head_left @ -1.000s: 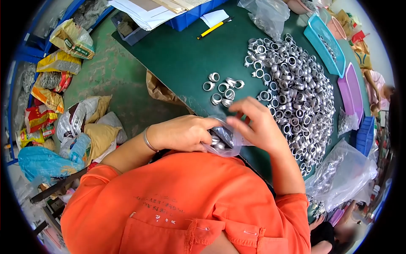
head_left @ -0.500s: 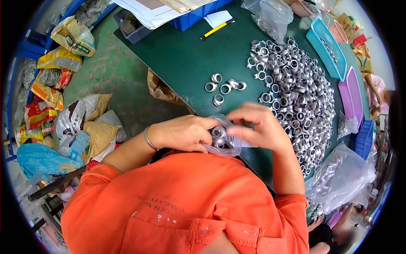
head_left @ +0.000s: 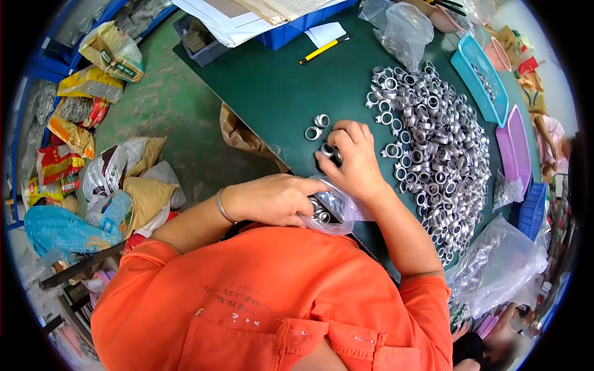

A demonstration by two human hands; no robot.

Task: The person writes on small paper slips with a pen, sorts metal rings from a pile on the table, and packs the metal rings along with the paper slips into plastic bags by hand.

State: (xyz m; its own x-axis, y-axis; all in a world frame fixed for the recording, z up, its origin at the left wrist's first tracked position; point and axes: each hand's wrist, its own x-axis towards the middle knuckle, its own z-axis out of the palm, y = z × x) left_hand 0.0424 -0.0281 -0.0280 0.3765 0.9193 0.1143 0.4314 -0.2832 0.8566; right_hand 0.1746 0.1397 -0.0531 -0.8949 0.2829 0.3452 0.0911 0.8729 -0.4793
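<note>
My left hand (head_left: 275,199) grips the rim of a clear plastic bag (head_left: 346,224) at the table's near edge, close to my chest. Inside the bag lie several silver metal rings (head_left: 320,214). Over the table, my right hand (head_left: 351,156) curls its fingers around metal rings (head_left: 332,153); how many it holds is partly hidden. Just beyond its fingers lie two loose rings (head_left: 314,132), one next to the other. To the right spreads a large heap of the same rings (head_left: 433,148), each with a small lug.
A yellow cutter (head_left: 324,49) lies at the back by papers and a blue bin (head_left: 278,36). Along the right stand a turquoise basket (head_left: 461,62), a purple tray (head_left: 512,139) and a big plastic bag (head_left: 501,263). Sacks (head_left: 93,83) lie on the floor at left.
My right hand has moved from the bag's mouth forward to the small group of loose rings and closed on some. My left hand stays at the bag, whose opening has slackened.
</note>
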